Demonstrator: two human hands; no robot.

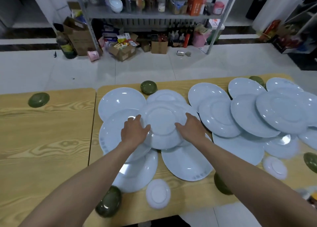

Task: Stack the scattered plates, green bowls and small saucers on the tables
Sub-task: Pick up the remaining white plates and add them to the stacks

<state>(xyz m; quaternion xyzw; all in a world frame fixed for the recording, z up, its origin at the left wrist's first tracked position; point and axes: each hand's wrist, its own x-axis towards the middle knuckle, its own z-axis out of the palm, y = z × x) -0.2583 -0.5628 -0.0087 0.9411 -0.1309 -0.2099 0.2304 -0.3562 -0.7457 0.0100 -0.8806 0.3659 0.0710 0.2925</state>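
Observation:
Several pale blue plates lie overlapping on the right wooden table [185, 190]. One upturned plate [163, 123] sits on top in the middle. My left hand [134, 131] grips its left rim, thumb on top. My right hand [191, 126] grips its right rim the same way. More plates [284, 111] pile up to the right. Green bowls lie upside down at the far edge [148, 87], on the left table [38, 99], at the near edge [109, 203] and under my right forearm [220, 183]. Small white saucers [158, 193] [275, 166] lie near the front.
The left wooden table [42, 141] holds only the one green bowl. A narrow gap separates the two tables. Beyond them is a tiled floor, a metal shelf [145, 15] with bottles, and cardboard boxes [122, 50] on the ground.

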